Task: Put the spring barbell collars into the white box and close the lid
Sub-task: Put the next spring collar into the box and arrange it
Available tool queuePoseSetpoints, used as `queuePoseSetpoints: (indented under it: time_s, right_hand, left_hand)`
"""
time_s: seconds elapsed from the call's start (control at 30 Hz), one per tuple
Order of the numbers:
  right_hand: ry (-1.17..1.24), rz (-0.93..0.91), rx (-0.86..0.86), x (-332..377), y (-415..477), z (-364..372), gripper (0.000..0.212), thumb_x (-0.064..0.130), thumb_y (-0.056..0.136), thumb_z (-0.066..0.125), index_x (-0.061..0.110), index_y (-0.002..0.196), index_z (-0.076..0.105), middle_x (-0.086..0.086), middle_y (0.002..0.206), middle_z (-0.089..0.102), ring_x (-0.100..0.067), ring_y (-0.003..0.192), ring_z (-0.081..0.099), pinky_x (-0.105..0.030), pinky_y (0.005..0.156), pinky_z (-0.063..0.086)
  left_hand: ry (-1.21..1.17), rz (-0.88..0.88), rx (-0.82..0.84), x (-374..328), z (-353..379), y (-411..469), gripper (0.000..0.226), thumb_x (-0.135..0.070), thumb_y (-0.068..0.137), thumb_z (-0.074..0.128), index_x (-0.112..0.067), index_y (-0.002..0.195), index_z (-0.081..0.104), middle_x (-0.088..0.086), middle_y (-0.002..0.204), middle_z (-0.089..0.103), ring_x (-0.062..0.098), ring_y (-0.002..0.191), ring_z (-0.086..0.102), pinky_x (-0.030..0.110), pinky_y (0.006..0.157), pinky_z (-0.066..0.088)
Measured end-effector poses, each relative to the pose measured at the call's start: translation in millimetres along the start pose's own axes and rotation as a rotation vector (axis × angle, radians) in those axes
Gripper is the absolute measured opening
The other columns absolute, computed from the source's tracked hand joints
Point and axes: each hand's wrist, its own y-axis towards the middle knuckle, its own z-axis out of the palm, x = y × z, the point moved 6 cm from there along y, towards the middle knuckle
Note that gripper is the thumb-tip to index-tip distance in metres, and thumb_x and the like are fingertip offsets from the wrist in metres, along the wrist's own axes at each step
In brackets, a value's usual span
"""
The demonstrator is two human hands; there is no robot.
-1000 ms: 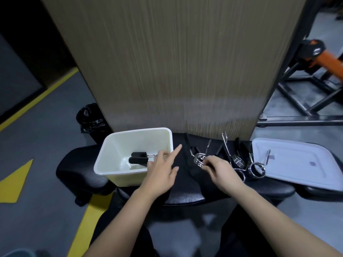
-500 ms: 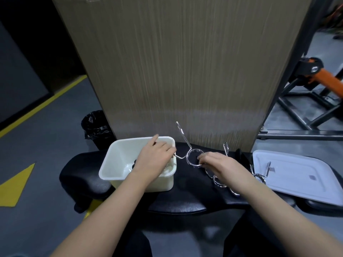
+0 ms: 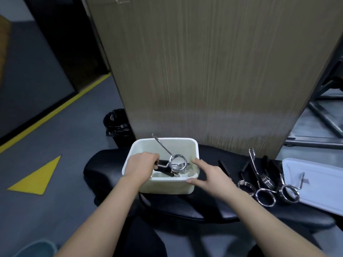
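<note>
The white box (image 3: 185, 143) stands open on a black padded bench (image 3: 185, 210). My left hand (image 3: 142, 166) is inside it, shut on one handle of a chrome spring collar (image 3: 177, 163) whose other handle sticks up over the far rim. Beneath it lies another collar with black grips (image 3: 163, 170). My right hand (image 3: 209, 178) rests at the box's right rim, fingers spread, holding nothing. Three more chrome collars (image 3: 265, 193) lie on the bench to the right. The white lid (image 3: 319, 184) lies flat at the far right; one collar partly rests on it.
A tall wood-grain panel (image 3: 213, 71) rises right behind the bench. A black bin with a bag (image 3: 117, 125) stands on the grey floor at left, near yellow floor markings (image 3: 37, 177). Metal frame bars (image 3: 319, 115) are at the right.
The collar passed from my right hand to my left and moved left into the box. My right hand let go and now sits at the box's right rim.
</note>
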Motion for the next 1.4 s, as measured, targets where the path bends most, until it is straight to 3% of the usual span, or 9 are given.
queuePoseSetpoints:
  time_s: [0.13, 0.43, 0.67, 0.83, 0.93, 1.1, 1.27, 1.33, 1.4]
  right_hand:
    - [0.058, 0.03, -0.065, -11.9, 1.2, 14.2, 0.041, 0.038, 0.077, 0.082, 0.025, 0.111, 0.066, 0.016, 0.152, 0.041, -0.006, 0.137, 0.044, -0.016, 0.102, 0.037]
    - [0.154, 0.075, -0.121, -23.1, -2.4, 21.0, 0.037, 0.041, 0.073, 0.084, 0.031, 0.105, 0.067, 0.02, 0.149, 0.041, 0.003, 0.131, 0.045, 0.004, 0.092, 0.029]
    - [0.199, 0.095, -0.153, -20.5, -7.0, 20.5, 0.035, 0.041, 0.073, 0.084, 0.035, 0.103, 0.067, 0.032, 0.146, 0.038, -0.007, 0.107, 0.06, 0.0, 0.077, 0.039]
    - [0.187, 0.114, -0.148, -20.8, -7.1, 23.3, 0.036, 0.044, 0.074, 0.082, 0.035, 0.104, 0.066, 0.027, 0.15, 0.039, -0.015, 0.102, 0.065, 0.0, 0.076, 0.039]
    - [0.194, 0.111, -0.157, -20.2, -8.3, 22.8, 0.035, 0.043, 0.074, 0.083, 0.036, 0.103, 0.065, 0.028, 0.149, 0.039, -0.009, 0.104, 0.064, 0.0, 0.077, 0.038]
    - [0.202, 0.113, -0.153, -17.9, -9.6, 21.2, 0.036, 0.041, 0.075, 0.083, 0.033, 0.106, 0.066, 0.03, 0.147, 0.037, 0.0, 0.105, 0.061, 0.001, 0.077, 0.037]
    - [0.179, 0.114, -0.127, -15.5, -9.8, 19.7, 0.035, 0.042, 0.075, 0.082, 0.033, 0.105, 0.065, 0.034, 0.145, 0.032, 0.007, 0.07, 0.063, -0.003, 0.07, 0.039]
    - [0.2, 0.112, -0.119, -16.3, -8.3, 19.6, 0.044, 0.04, 0.075, 0.083, 0.034, 0.115, 0.066, 0.03, 0.148, 0.035, 0.012, 0.094, 0.063, -0.002, 0.083, 0.039]
    - [0.24, 0.102, -0.099, -15.0, -6.6, 17.1, 0.066, 0.036, 0.074, 0.085, 0.036, 0.135, 0.058, 0.023, 0.148, 0.04, 0.002, 0.134, 0.045, -0.012, 0.109, 0.032]
  left_hand:
    - [0.004, 0.014, 0.102, -2.4, 16.9, 15.2, 0.011, -0.018, 0.088, 0.065, -0.026, 0.096, 0.069, -0.004, 0.09, 0.063, 0.025, 0.087, 0.062, 0.029, 0.064, 0.034]
    - [-0.107, -0.006, 0.282, -14.5, 63.8, 44.2, 0.022, -0.028, 0.075, 0.084, -0.026, 0.094, 0.075, -0.003, 0.1, 0.065, 0.024, 0.094, 0.065, 0.027, 0.069, 0.04]
    - [-0.186, -0.016, 0.344, -13.5, 83.2, 52.3, 0.025, -0.029, 0.071, 0.087, -0.025, 0.093, 0.077, -0.004, 0.098, 0.071, 0.02, 0.084, 0.061, 0.027, 0.064, 0.039]
    - [-0.227, 0.006, 0.31, -11.2, 86.4, 53.4, 0.028, -0.03, 0.072, 0.086, -0.028, 0.098, 0.079, -0.006, 0.101, 0.07, 0.017, 0.087, 0.06, 0.026, 0.066, 0.039]
    - [-0.25, 0.008, 0.312, -10.5, 86.8, 52.4, 0.028, -0.03, 0.072, 0.086, -0.028, 0.099, 0.079, -0.007, 0.099, 0.071, 0.016, 0.089, 0.062, 0.026, 0.07, 0.043]
    - [-0.443, -0.093, 0.268, -3.0, 87.2, 50.2, 0.009, -0.037, 0.074, 0.081, -0.03, 0.08, 0.078, -0.016, 0.079, 0.073, 0.008, 0.084, 0.068, 0.031, 0.076, 0.056]
    - [-0.449, -0.157, -0.01, 0.1, 61.8, 36.3, 0.028, -0.053, 0.09, 0.059, -0.03, 0.088, 0.075, -0.014, 0.078, 0.069, 0.015, 0.081, 0.064, 0.031, 0.067, 0.051]
    - [-0.521, -0.175, -0.082, -3.4, 54.8, 28.2, 0.028, -0.056, 0.09, 0.053, -0.035, 0.094, 0.072, -0.015, 0.076, 0.069, 0.015, 0.079, 0.066, 0.032, 0.069, 0.053]
    - [-0.644, -0.177, -0.097, -10.2, 54.5, 18.9, 0.028, -0.061, 0.086, 0.05, -0.044, 0.099, 0.067, -0.016, 0.076, 0.071, 0.01, 0.078, 0.069, 0.036, 0.074, 0.057]
